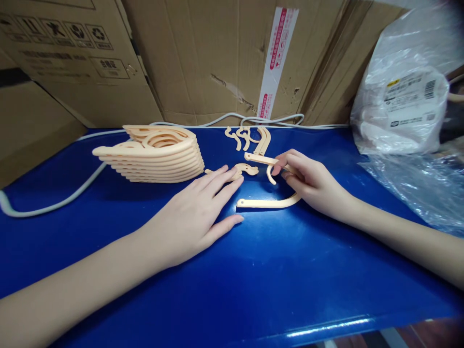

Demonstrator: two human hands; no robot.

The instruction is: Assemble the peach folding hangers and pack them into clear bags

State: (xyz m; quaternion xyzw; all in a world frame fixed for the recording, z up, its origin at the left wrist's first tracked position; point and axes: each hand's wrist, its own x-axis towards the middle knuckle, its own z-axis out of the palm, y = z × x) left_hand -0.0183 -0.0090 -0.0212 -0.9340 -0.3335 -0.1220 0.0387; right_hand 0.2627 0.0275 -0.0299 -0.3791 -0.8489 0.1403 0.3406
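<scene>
My left hand (195, 210) lies palm down with fingers stretched out. Its fingertips are over a small wavy cream plastic piece (248, 168), which they partly cover. My right hand (308, 181) pinches a cream plastic hanger arm (263, 158) between thumb and fingers; its far end points left, and part of it is hidden by the hand. Below, another curved hanger arm (266, 204) lies on the blue surface, its right end running under my right hand. A short hooked cream piece (270, 175) shows beside my right fingertips.
A neat stack of cream plastic hanger parts (155, 162) stands at left. Several small hooks (239, 137) and curved arms (263, 140) lie at the back. A white cable (76, 199) crosses the blue table (232, 290). Cardboard boxes (217, 58) rise behind, plastic bags (402, 96) at right.
</scene>
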